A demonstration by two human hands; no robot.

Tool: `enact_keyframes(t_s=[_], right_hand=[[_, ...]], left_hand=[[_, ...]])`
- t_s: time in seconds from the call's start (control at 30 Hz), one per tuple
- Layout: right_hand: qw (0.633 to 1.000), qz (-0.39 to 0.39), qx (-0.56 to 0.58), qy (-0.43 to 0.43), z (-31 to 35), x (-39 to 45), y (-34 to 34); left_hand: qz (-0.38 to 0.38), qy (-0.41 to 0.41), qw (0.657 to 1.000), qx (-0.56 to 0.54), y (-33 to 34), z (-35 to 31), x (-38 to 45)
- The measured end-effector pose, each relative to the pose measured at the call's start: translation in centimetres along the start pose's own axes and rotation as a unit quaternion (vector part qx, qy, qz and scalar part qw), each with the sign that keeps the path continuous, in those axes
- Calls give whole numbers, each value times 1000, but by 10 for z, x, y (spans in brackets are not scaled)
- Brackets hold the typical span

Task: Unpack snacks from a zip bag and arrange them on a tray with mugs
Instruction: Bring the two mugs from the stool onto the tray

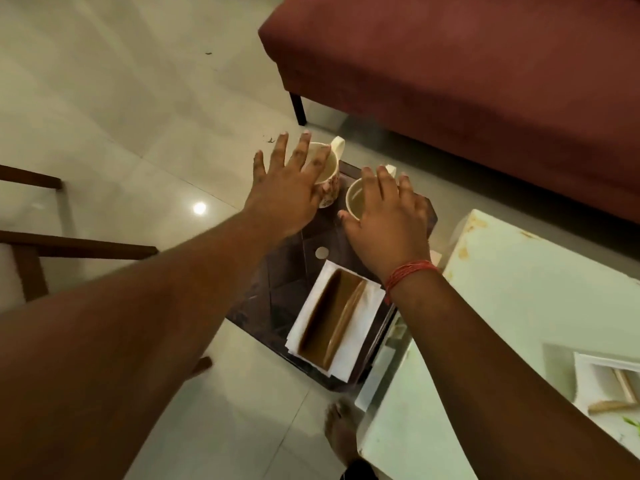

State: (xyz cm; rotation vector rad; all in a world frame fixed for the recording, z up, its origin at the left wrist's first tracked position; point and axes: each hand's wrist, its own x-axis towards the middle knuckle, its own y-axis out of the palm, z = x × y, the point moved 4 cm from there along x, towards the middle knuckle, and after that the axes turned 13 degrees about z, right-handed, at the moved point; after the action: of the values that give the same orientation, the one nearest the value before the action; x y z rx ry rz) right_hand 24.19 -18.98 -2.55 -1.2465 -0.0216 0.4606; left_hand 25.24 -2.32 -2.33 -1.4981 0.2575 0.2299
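Left hand [287, 188] hovers spread over the floral mug [327, 174]; right hand [384, 220], fingers straight, covers the plain mug [356, 200]. Both mugs stand at the dark tray's [277, 289] far edge.

Left hand [284, 192] covers much of the floral mug [327, 174]; right hand [388, 220] hides the plain mug's [356, 200] far side. Tray [277, 289] partly under forearms and napkins [360, 327]. Worktop [519, 299] cut off at right edge. Motion blur throughout.
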Motion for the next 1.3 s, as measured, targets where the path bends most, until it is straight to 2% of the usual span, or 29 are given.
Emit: enact_keyframes(t_s=[0.13, 0.3, 0.4, 0.5, 0.73, 1.0, 1.3], right_hand=[[999, 22, -25, 6, 2, 10, 5], [997, 45, -47, -28, -6, 17, 6], [994, 71, -59, -63, -11, 21, 3], [992, 86, -53, -82, -21, 12, -4], [999, 24, 25, 26, -105, -82, -16], [976, 11, 159, 150, -243, -218, -16], [956, 44, 207, 204, -376, -347, -8]], left_hand=[[45, 46, 997, -37, 4, 0, 20], [54, 19, 996, -62, -3, -9, 35], [54, 7, 998, -28, -12, -17, 36], [18, 21, 999, 21, -20, -41, 29], [-35, 145, 988, 33, -42, -159, 12], [-7, 229, 973, -1, -24, -335, -43], [31, 281, 958, -39, 19, -527, -107]])
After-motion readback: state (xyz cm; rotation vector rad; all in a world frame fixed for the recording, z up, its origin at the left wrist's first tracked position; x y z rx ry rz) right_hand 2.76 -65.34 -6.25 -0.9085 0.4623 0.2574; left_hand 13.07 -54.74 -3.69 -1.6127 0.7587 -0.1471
